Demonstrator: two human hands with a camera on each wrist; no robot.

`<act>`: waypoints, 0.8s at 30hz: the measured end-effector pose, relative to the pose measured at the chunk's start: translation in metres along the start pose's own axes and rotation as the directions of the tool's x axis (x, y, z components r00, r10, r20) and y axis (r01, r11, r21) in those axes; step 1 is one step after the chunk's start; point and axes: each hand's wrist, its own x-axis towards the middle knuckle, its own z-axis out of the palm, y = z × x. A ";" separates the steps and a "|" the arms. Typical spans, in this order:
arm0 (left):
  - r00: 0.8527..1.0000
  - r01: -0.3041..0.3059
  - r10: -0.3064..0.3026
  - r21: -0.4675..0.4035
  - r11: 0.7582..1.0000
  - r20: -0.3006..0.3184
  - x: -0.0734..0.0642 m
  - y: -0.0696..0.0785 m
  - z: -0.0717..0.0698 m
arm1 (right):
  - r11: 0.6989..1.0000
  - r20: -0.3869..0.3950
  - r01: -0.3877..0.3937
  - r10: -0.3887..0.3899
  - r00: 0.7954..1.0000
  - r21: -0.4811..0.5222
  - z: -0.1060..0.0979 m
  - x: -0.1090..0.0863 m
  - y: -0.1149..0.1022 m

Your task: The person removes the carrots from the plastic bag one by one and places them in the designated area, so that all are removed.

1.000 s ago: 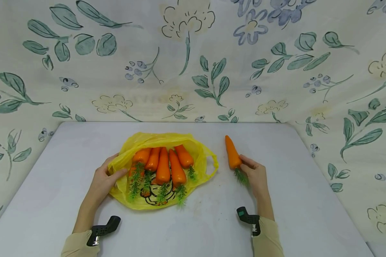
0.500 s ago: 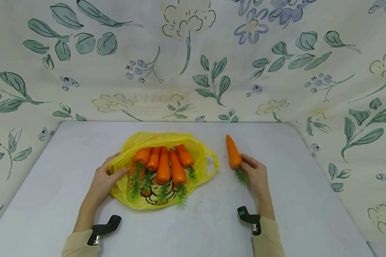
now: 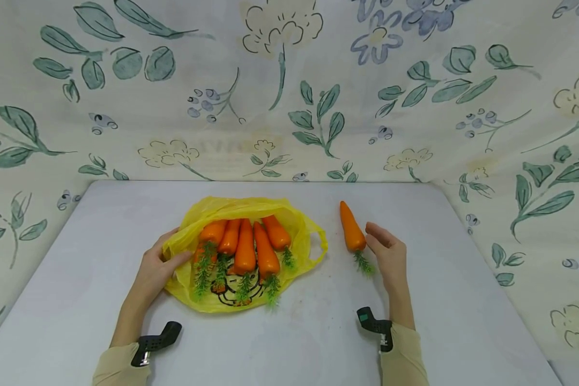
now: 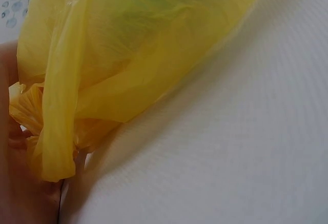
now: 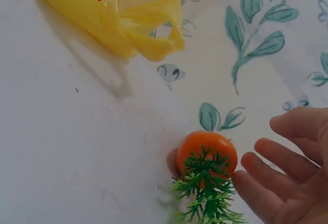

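Observation:
A yellow plastic bag point(image 3: 243, 206) lies on its side in the head view, its mouth facing the near side. Inside are several orange toy carrots point(image 3: 245, 249) with green tops. My left hand point(image 3: 155, 271) holds the bag's left edge, thumb over the rim; in the left wrist view the gathered bag point(image 4: 138, 65) hides most of the fingers. To the right of the bag, a single carrot point(image 3: 351, 229) lies on the white surface, tip away from me. Beside it is my right hand point(image 3: 390, 257), holding nothing. The right wrist view shows its fingertips point(image 5: 249, 158) spread close to the carrot's thick end point(image 5: 205, 142).
The white table point(image 3: 289, 354) ends at a back edge against a cloth point(image 3: 289, 80) printed with leaves and flowers. A bag handle loop point(image 3: 322, 249) sticks out toward the lone carrot. Black cameras point(image 3: 159, 343) are strapped to both wrists.
My right hand has let go of the lone carrot and drawn slightly to the right. The carrot stays nearly where it was. My left hand still holds the bag's edge.

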 end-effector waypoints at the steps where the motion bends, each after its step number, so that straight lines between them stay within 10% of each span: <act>1: 1.000 0.000 0.000 -0.002 1.000 0.000 0.000 0.000 0.000 | 1.000 0.002 0.005 -0.005 1.000 -0.003 0.000 0.000 -0.002; 24: 1.000 -0.010 0.011 -0.022 1.000 0.011 -0.001 0.004 -0.001 | 0.988 0.133 0.153 -0.151 0.980 -0.005 0.043 -0.010 -0.022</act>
